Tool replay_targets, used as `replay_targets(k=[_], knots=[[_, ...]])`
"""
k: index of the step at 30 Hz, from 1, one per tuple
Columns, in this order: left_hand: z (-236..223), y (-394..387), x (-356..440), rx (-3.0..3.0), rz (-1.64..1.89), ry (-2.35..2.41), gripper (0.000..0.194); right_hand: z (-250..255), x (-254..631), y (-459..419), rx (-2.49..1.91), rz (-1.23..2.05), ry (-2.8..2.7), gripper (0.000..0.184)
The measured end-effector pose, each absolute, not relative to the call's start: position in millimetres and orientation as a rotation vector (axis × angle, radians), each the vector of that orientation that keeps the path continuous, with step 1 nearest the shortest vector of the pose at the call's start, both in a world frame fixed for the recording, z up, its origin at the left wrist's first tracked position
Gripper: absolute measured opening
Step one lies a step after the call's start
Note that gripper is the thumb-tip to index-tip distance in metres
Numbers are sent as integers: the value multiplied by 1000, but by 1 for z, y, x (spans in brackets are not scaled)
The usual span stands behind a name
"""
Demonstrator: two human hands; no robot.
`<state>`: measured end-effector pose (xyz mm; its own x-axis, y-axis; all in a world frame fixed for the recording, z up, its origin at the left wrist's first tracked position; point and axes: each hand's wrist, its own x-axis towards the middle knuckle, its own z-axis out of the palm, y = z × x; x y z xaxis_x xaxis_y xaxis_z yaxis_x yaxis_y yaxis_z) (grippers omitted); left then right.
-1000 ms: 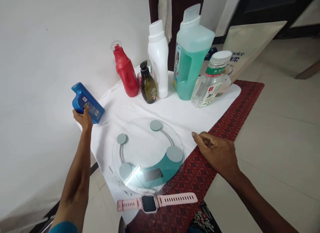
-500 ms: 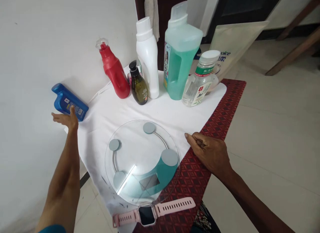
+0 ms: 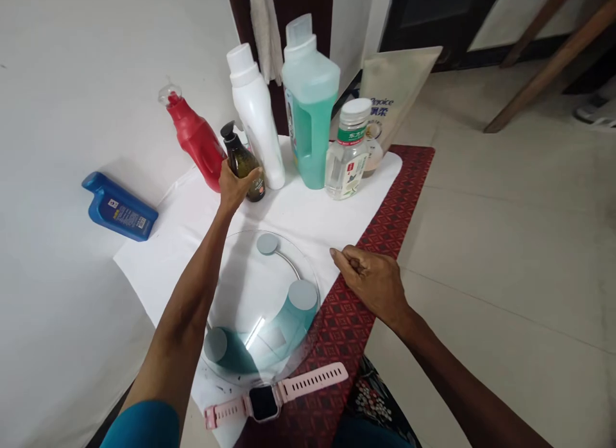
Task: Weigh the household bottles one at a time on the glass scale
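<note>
My left hand (image 3: 235,186) reaches over the table with its thumb and fingers around the dark green pump bottle (image 3: 242,158), which stands on the white cloth. Curled into a loose fist, my right hand (image 3: 373,275) rests at the cloth's right edge, over the red patterned table cover (image 3: 399,204); nothing shows in it. Between my arms lies a round glass bathroom scale (image 3: 260,275), partly covered by my left forearm. A pink smartwatch (image 3: 264,403) lies at the scale's near edge.
Behind the pump bottle stand a red bottle (image 3: 199,140), a white bottle (image 3: 260,120) and a green liquid jug (image 3: 312,114). Right of them are a clear white-capped bottle (image 3: 350,153) and a beige tube (image 3: 394,88). A blue bottle (image 3: 122,207) leans against the left wall.
My left hand has moved right, away from the blue bottle, to the pump bottle and closed around it. My right hand keeps its fist at the table edge. The view has shifted slightly.
</note>
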<state>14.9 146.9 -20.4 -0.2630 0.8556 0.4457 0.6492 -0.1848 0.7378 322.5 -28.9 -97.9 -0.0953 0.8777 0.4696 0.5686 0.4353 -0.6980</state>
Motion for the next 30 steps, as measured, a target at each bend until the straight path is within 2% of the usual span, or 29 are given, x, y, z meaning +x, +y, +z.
replay_targets(k=[3, 6, 11, 15, 19, 27, 30], knots=[[-12, 141, 27, 1596, 1418, 1992, 53, -99, 323, -28, -1246, 437, -1764, 54], [-4, 121, 29, 1570, 1482, 1969, 43, -99, 322, -28, -1260, 459, -1754, 53], [24, 52, 13, 1617, 1623, 1963, 47, -96, 322, -28, -1291, 485, -1769, 51], [49, -28, 10, 1733, 1447, 2074, 46, -95, 321, -28, -1305, 488, -1775, 51], [43, -87, 17, 1635, 1364, 2083, 46, -94, 320, -30, -1299, 497, -1790, 51], [15, -114, 23, 1529, 1402, 2031, 46, -96, 318, -30, -1332, 465, -1797, 51], [14, -115, 22, 1522, 1404, 1987, 53, -95, 317, -30, -1334, 453, -1796, 51]])
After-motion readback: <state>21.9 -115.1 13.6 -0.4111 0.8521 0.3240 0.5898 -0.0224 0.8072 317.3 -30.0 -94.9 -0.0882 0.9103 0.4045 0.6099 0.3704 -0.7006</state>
